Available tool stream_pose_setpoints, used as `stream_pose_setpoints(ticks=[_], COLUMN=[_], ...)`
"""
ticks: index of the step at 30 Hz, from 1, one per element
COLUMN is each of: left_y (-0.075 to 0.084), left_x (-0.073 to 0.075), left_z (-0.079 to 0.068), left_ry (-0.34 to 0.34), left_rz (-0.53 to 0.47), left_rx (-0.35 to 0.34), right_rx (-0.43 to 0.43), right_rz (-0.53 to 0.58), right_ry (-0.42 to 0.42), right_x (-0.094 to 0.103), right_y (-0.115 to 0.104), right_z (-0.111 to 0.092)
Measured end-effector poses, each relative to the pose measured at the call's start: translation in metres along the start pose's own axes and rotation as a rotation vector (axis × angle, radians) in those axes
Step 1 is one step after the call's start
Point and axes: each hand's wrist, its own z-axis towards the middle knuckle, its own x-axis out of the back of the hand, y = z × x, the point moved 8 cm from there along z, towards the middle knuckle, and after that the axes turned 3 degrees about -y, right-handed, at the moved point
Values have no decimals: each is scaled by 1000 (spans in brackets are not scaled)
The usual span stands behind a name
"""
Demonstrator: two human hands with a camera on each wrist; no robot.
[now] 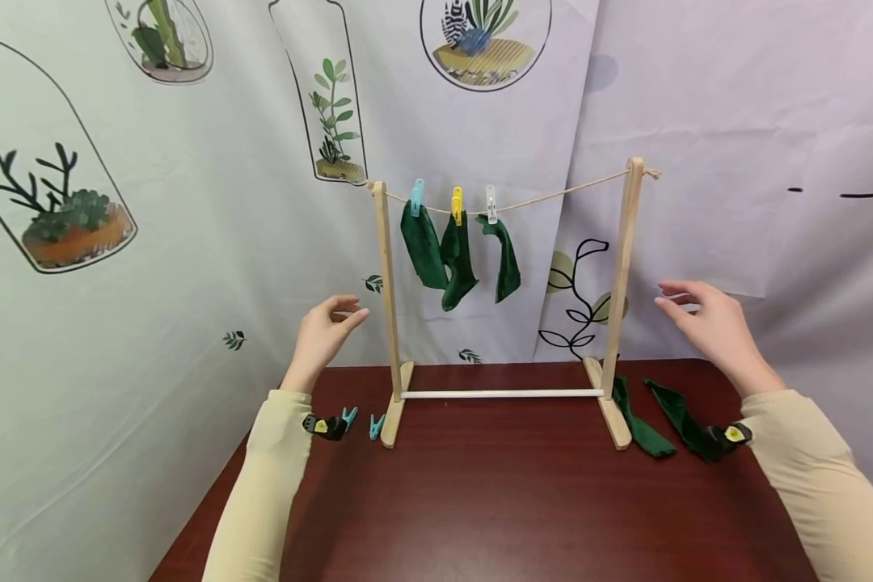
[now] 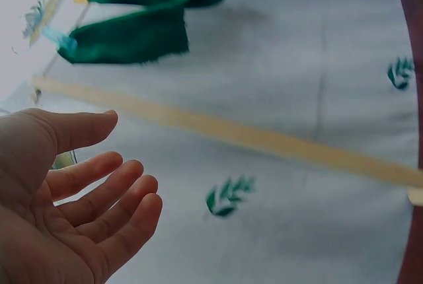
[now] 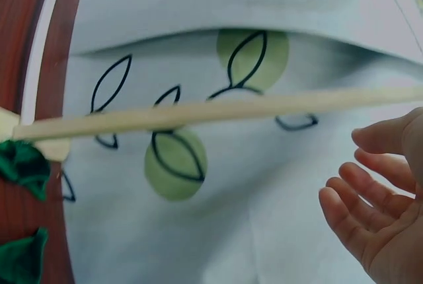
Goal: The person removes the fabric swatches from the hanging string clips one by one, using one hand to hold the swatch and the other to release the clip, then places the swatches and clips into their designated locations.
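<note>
Green cloths on a wooden drying rack, a raised hand at either side

From the head view, I see a dark red table (image 1: 502, 501) with a pale backdrop (image 1: 262, 202) of printed plants behind it. A wooden rack stands toward the table's far side: a left post (image 1: 388, 283), a right post (image 1: 622, 275), a white rod (image 1: 502, 394) low between them, and a sagging cord (image 1: 553, 196) above. Toward the cord's left hang three green cloths, each with its own peg: the left cloth (image 1: 423, 246) under a blue peg (image 1: 417, 197), the middle cloth (image 1: 458, 271) under a yellow peg (image 1: 457, 205), the right cloth (image 1: 509, 267) under a white peg (image 1: 491, 204). Two loose cloths (image 1: 643, 432) lie on the table at the right, by the rack's foot; two loose blue pegs (image 1: 375, 427) lie at the left. The left hand (image 1: 324, 331) is raised just left of the left post, the right hand (image 1: 720, 327) just right of the right post, both in cream sleeves.

In the left wrist view, the left hand's fingers bend softly, with a wide gap between thumb and fingertips. The hung cloths and pegs look blurred beyond.

In the right wrist view, the right hand's fingers curve loosely, thumb well apart; the right post crosses beside them.
</note>
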Motion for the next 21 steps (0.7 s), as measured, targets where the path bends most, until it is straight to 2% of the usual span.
stream_pose_setpoints(ticks=[6,12,21], left_y=[31,67,109], left_x=[-8,-13,-21], left_z=[4,8,11], left_ry=[-6,-5,-17], left_rz=[-41,-90,-167], left_rx=[-80,-181,-256], right_rx=[71,96,178], right_rz=[44,94,147], right_ry=[43,64,78], right_x=[-6,-11,-22], right_y=[-29,-53,-90], right_z=[7,14,22])
